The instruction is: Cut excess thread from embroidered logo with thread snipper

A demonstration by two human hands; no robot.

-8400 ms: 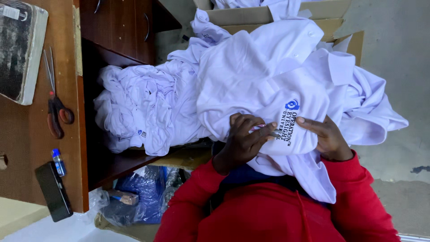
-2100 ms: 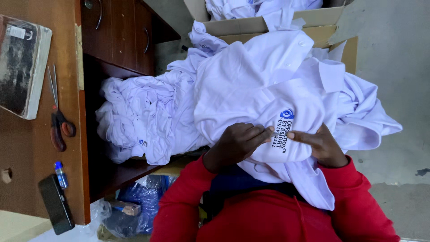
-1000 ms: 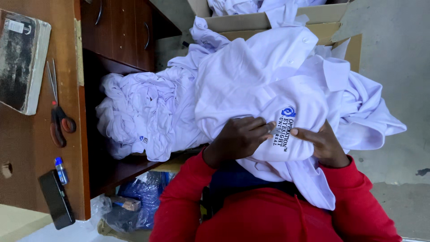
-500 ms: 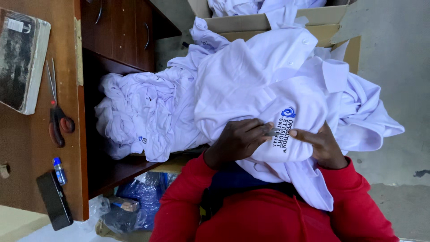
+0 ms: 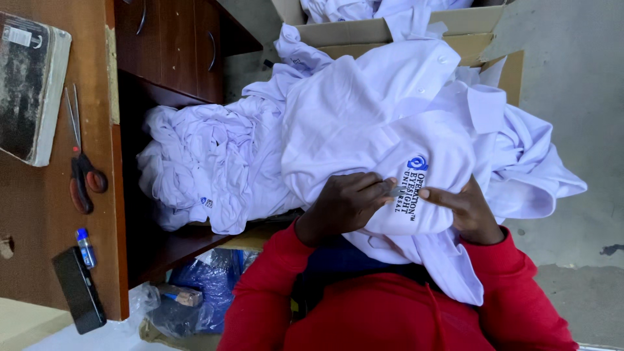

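A white polo shirt [image 5: 383,123] with a blue and black embroidered emblem [image 5: 412,185] lies across my lap. My left hand [image 5: 344,205] pinches a small grey metal tool [image 5: 395,190], its tip against the emblem's edge. My right hand [image 5: 465,209] grips the shirt fabric just right of the emblem, with the thumb pressing on top. Both arms are in red sleeves [image 5: 390,312].
A heap of white shirts [image 5: 201,169] fills the open wooden desk compartment on the left. A cardboard box [image 5: 390,29] with more shirts stands behind. Scissors [image 5: 81,162], a worn book [image 5: 32,84], a dark phone [image 5: 78,296] and a small blue-capped bottle [image 5: 85,247] lie on the desk. A blue plastic bag [image 5: 195,292] sits below.
Both hands stay at the emblem with only small finger movements. The view has shifted slightly.
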